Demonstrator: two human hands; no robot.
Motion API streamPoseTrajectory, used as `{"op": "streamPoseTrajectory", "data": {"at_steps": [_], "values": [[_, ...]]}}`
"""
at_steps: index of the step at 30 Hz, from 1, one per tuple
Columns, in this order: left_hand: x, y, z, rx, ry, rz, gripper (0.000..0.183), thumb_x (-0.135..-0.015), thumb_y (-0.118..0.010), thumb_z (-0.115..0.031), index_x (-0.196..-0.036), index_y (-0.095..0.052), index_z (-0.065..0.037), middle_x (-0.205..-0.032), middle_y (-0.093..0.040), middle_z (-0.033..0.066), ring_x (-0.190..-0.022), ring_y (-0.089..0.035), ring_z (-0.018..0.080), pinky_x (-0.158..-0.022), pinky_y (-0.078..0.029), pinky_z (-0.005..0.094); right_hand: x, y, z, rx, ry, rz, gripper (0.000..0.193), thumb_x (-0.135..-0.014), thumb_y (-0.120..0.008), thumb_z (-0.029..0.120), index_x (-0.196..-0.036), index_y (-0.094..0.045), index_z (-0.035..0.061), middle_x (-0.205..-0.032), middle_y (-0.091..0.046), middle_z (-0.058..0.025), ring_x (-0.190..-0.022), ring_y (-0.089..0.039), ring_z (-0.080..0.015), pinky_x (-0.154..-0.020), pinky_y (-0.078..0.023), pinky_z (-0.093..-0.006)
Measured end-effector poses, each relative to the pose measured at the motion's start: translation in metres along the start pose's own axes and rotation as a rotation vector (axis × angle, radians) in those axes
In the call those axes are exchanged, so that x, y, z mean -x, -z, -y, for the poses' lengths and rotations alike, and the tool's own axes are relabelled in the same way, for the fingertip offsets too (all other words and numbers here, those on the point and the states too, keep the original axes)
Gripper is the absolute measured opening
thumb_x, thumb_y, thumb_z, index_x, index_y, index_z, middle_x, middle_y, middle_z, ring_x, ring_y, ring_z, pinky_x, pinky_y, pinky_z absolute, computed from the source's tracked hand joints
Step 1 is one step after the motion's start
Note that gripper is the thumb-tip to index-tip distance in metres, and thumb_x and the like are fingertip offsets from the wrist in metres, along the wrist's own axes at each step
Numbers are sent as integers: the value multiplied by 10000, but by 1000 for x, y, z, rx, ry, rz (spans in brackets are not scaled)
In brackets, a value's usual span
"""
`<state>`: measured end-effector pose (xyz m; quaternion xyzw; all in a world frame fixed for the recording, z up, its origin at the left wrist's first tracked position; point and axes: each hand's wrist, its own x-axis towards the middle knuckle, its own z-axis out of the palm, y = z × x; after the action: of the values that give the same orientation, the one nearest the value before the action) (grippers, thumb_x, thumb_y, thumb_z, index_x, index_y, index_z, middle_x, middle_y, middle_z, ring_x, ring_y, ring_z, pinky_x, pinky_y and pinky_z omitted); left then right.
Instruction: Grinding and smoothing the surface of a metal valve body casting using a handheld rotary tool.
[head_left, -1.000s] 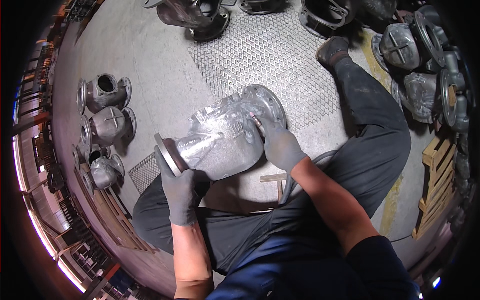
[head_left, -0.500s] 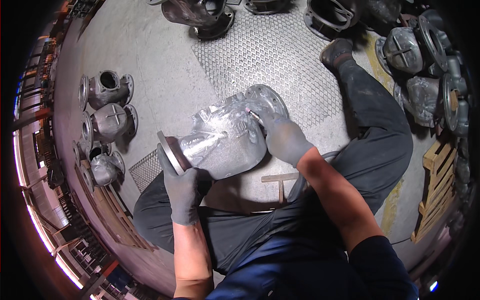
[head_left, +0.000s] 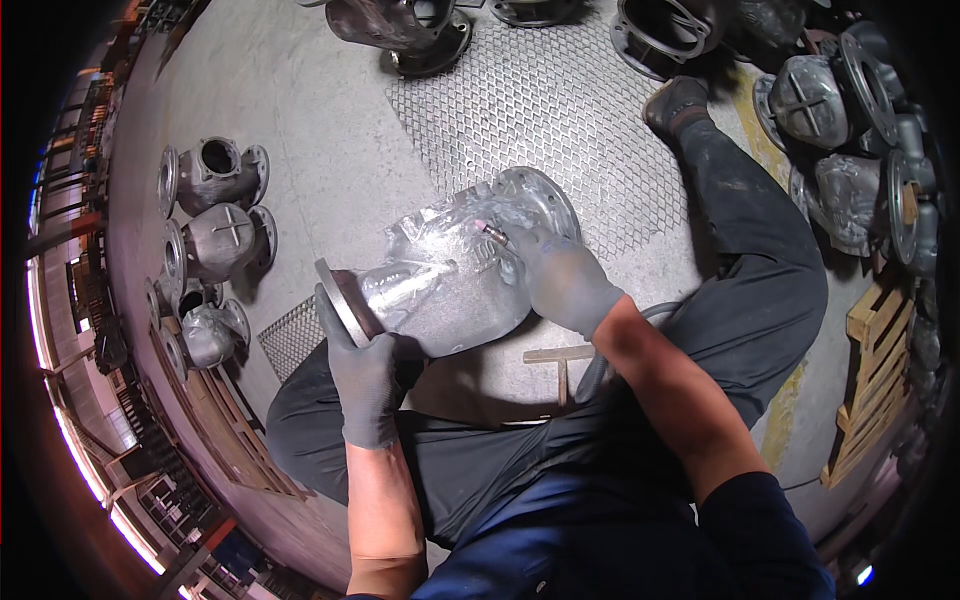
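A grey cast-metal valve body (head_left: 450, 295) lies between my legs, with a flange at each end. Around the rim of its near-left flange (head_left: 345, 305) the gloved fingers of my left hand (head_left: 362, 385) are closed. My gloved right hand (head_left: 568, 282) is closed around a slim die grinder (head_left: 494, 234) with a pink tip. That tip is at the shiny, rough upper side of the casting; whether it touches cannot be told. Most of the tool is hidden in my palm. A dark hose (head_left: 598, 375) comes out below my right wrist.
Expanded metal mesh (head_left: 560, 110) lies on the concrete floor beyond the casting. Several similar valve bodies (head_left: 220, 243) stand at left, others (head_left: 812, 105) at right and far. A wooden pallet (head_left: 865, 370) is at right. A T-shaped piece (head_left: 560, 357) lies between my legs.
My right hand and the grinder's pink tip have shifted slightly left and nearer across the casting. My left hand keeps its grip on the flange.
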<state>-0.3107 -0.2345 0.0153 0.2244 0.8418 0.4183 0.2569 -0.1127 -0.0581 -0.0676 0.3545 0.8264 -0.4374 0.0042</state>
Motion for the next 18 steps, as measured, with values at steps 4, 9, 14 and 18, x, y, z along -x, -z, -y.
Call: {"op": "streamPoseTrajectory", "data": {"at_steps": [4,9,14,18], "values": [[-3,8,12,-57,-49,-17,1023,-722,-617,1,-1674,-245,19,-1664,-382,235,-1517,-422,302,-1203,-351,319,6,-4,-5,-96,-65,82,536,-982,-548,83,-1515,-505,45,-1281,-654,-299,-1104,-676,-487,-992,-536,-530],[-14,2,-25,-126,42,51,1007,-736,-564,22,-1694,-259,-40,-1570,-499,181,-1433,-514,248,-1165,-399,311,1,20,-54,-93,-7,-24,429,-945,-587,84,-1370,-648,65,-1169,-721,-248,-1086,-687,-447,-983,-543,-481],[-57,13,-8,-189,-15,51,916,-795,-647,-69,-1637,-308,53,-1412,-631,252,-1155,-687,259,-947,-555,335,-34,73,-80,48,69,231,358,-923,-577,103,-1248,-726,110,-1120,-743,-236,-1068,-705,-422,-966,-545,-461],[-70,8,-26,-160,38,31,899,-779,-634,-45,-1628,-350,44,-1353,-664,213,-1087,-696,231,-907,-562,303,-60,95,-72,303,196,416,297,-917,-580,124,-1164,-742,102,-1051,-752,-237,-1015,-722,-427,-905,-553,-495]]}}
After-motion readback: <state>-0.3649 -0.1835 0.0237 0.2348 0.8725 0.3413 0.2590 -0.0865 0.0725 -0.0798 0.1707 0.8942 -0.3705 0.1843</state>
